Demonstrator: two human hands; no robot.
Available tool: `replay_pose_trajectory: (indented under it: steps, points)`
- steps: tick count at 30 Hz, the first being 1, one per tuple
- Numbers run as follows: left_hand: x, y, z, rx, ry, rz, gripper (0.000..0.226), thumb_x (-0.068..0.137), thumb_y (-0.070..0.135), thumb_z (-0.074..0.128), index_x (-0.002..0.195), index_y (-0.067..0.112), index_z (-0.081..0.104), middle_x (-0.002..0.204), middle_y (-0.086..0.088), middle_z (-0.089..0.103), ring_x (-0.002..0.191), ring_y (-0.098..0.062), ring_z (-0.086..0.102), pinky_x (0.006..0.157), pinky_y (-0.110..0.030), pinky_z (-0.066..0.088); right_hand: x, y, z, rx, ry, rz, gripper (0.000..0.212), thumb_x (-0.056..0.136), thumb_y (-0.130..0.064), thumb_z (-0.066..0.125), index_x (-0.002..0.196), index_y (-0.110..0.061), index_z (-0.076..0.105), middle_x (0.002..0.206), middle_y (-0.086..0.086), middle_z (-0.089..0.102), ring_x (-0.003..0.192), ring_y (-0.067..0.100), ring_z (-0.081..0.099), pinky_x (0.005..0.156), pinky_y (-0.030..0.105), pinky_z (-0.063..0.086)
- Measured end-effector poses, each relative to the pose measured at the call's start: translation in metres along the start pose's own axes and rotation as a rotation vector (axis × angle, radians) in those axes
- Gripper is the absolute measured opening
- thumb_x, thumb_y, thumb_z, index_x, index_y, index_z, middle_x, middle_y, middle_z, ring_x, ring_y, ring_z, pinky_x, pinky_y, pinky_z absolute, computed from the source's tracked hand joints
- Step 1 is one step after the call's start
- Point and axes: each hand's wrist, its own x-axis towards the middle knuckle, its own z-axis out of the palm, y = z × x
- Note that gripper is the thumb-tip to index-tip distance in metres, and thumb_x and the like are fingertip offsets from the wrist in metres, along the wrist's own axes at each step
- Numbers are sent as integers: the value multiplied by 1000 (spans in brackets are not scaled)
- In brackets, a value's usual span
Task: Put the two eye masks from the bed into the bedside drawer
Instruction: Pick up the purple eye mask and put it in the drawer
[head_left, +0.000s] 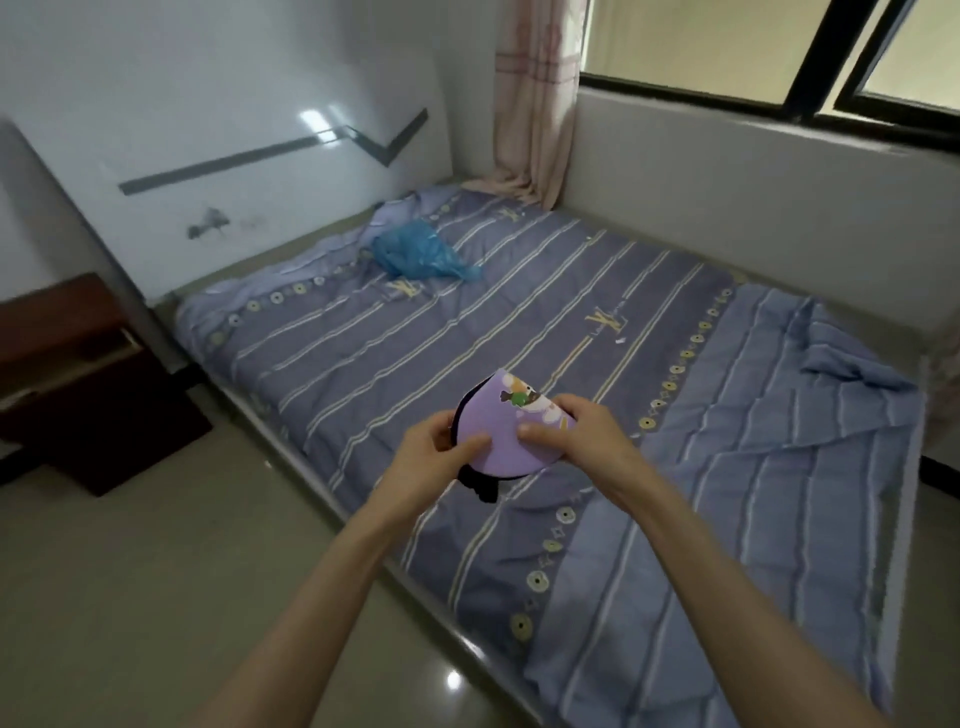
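Both hands hold a purple eye mask (506, 431) with a cartoon print above the near edge of the bed (519, 322). My left hand (436, 452) pinches its left side and my right hand (576, 428) grips its right side. Something black (480, 480), a strap or a second mask, hangs behind and below the purple one; I cannot tell which. The dark wooden bedside table (78, 374) stands at the far left, its drawer (67, 364) looking slightly pulled out.
A crumpled blue plastic bag (421, 252) lies near the head of the bed. The striped purple cover is bunched at the right. A pink curtain (537, 104) hangs in the corner by the window. Glossy tiled floor (156, 571) spreads between me and the bedside table.
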Motion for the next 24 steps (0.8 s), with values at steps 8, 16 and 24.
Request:
replay_pose_trajectory:
  steps: [8, 16, 24]
  points:
    - [-46, -16, -130, -223, 405, 68, 21, 82, 11, 62, 103, 15, 64, 89, 4, 73, 82, -8, 67, 67, -19, 53, 19, -33, 156, 392, -310, 137, 15, 83, -11, 62, 97, -10, 65, 80, -3, 76, 75, 11, 70, 70, 26, 57]
    - [-112, -62, -261, 131, 780, 17, 57, 65, 29, 78, 104, 29, 37, 111, 3, 47, 98, -14, 51, 84, -29, 44, 30, -71, 332, 434, -286, 38, 10, 83, -7, 61, 91, -11, 65, 85, 0, 74, 75, 11, 71, 61, 21, 56]
    - [-144, -91, -369, 332, 914, -62, 14, 78, 26, 65, 76, 21, 52, 84, 0, 53, 77, -16, 53, 62, -15, 37, 44, -88, 465, 505, -395, 85, 15, 85, -4, 57, 98, -8, 61, 97, 5, 69, 89, 17, 66, 62, 21, 58]
